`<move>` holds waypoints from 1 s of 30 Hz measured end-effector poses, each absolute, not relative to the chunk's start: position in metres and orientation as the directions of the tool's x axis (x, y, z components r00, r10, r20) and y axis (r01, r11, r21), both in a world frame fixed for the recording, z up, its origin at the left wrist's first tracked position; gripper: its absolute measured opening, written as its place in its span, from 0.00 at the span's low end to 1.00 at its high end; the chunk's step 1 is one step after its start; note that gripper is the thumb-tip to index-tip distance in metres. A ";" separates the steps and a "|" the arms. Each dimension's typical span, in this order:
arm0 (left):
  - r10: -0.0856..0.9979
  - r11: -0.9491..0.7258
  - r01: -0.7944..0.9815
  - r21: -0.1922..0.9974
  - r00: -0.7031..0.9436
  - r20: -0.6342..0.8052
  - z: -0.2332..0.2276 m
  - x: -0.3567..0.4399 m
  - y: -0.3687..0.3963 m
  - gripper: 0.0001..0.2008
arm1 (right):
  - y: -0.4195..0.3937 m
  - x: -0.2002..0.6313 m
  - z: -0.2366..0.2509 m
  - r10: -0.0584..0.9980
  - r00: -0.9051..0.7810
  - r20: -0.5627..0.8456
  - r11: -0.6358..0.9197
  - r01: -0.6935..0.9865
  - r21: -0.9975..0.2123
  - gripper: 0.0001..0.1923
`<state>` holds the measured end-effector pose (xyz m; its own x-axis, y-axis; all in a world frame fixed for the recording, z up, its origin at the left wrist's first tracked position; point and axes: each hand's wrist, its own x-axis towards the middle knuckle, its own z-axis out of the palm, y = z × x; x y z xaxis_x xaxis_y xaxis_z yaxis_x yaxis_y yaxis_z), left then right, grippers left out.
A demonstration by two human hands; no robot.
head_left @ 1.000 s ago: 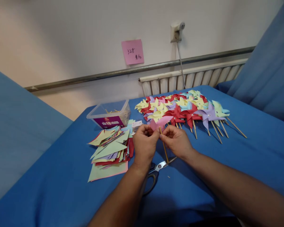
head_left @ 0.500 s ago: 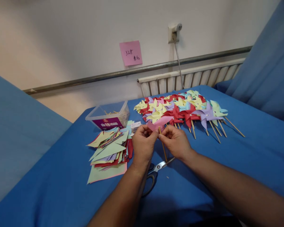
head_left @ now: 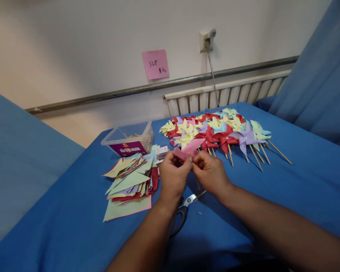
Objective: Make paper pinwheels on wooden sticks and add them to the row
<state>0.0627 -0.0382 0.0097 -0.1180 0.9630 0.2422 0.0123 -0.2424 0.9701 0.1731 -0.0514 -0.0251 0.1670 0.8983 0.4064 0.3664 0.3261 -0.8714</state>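
Blue worktop (head_left: 272, 196) holds many finished paper pinwheels (head_left: 218, 132); both hands' fingers (head_left: 187, 163) pinch a half-made pink paper pinwheel (head_left: 188, 150); a stack of cut coloured paper (head_left: 130, 181) waits.

The pink paper (head_left: 190, 148) has been folded in since a moment ago: a flap that stood open above the fingers now bends down toward the left hand (head_left: 173, 176), which has closed its fingertips tighter over it. The right hand (head_left: 211, 173) has drawn in closer to the left, its fingertips nearly meeting the other's. The wooden stick (head_left: 197, 182) below them shows less of its length than before.
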 end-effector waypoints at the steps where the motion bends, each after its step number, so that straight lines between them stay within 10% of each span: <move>1: 0.962 -0.244 0.019 0.970 -0.122 0.245 0.010 0.063 -0.039 0.10 | -0.051 0.173 -0.025 0.897 0.168 0.408 0.327 0.368 -0.870 0.13; 30: 0.983 -0.149 -0.198 0.969 -0.134 0.124 0.011 0.063 -0.038 0.10 | -0.045 0.170 -0.024 0.971 0.129 0.200 0.213 -0.101 -0.972 0.16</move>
<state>0.0629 -0.0382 0.0114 -0.1340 0.9832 0.1242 -0.1984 -0.1494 0.9687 0.1697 -0.0451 -0.0244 0.1289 0.9714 0.1995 -0.1011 0.2130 -0.9718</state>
